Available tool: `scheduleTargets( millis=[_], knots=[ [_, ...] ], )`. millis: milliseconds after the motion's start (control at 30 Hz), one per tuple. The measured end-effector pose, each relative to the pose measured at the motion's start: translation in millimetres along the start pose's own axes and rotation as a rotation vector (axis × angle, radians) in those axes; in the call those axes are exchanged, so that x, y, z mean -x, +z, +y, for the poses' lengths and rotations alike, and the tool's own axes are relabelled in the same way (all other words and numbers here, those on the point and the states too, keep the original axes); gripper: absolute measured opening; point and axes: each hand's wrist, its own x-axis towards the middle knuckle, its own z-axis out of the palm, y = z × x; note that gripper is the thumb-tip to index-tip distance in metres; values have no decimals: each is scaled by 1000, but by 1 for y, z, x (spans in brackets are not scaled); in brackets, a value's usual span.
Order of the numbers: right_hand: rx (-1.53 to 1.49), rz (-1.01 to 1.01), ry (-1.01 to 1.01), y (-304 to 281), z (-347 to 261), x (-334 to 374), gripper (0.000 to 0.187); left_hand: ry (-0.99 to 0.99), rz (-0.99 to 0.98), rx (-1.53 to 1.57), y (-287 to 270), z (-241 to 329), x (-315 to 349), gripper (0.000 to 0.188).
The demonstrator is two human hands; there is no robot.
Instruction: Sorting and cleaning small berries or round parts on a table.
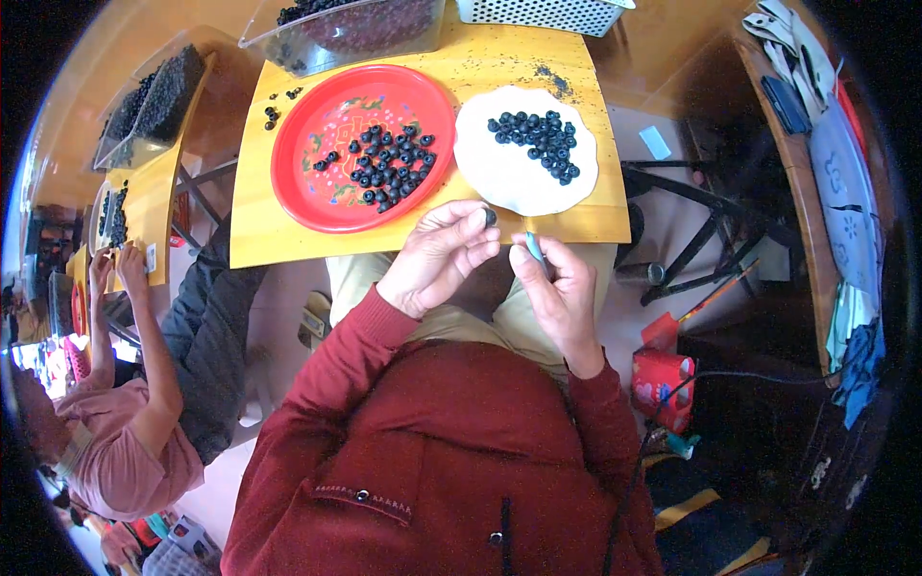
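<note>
My left hand (447, 248) pinches a dark round bead (490, 218) between thumb and fingertips, just past the table's near edge. Close beside it, my right hand (560, 293) is closed around a slim tool with a teal handle (534, 248); its tip is too small to make out. In front of my left hand stands a red round tray (317, 197) with a flower pattern, many dark beads gathered on its right side. Right of it, a white scalloped plate (523, 187) bears a smaller group of similar beads.
A clear plastic bin (336, 53) of dark beads and a white perforated basket (547, 13) stand at the back of the yellow table (264, 230). Dark crumbs (552, 82) lie behind the plate. At left, another person (125, 432) works at a second table. A red box (663, 384) sits at right.
</note>
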Motion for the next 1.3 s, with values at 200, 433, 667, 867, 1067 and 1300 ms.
scheduleTargets(
  millis=[200,433,667,867,1067,1300],
  knots=[
    [125,-59,-135,6,-5,-7,27,-8,-18,21,1,2,3,18],
    [263,-65,-261,11,-8,-12,27,27,-7,-13,1,0,5,19],
    [305,-59,-281,11,-8,-12,24,55,-9,-34,-1,-5,8,18],
    [302,-54,-294,8,-7,-10,24,75,-27,-61,2,-6,11,17],
    [317,-33,-147,5,-3,-9,22,118,-27,-80,11,-4,18,14],
    [32,4,-69,-10,-5,-12,30,149,-119,-46,16,-2,17,15]
  ],
)
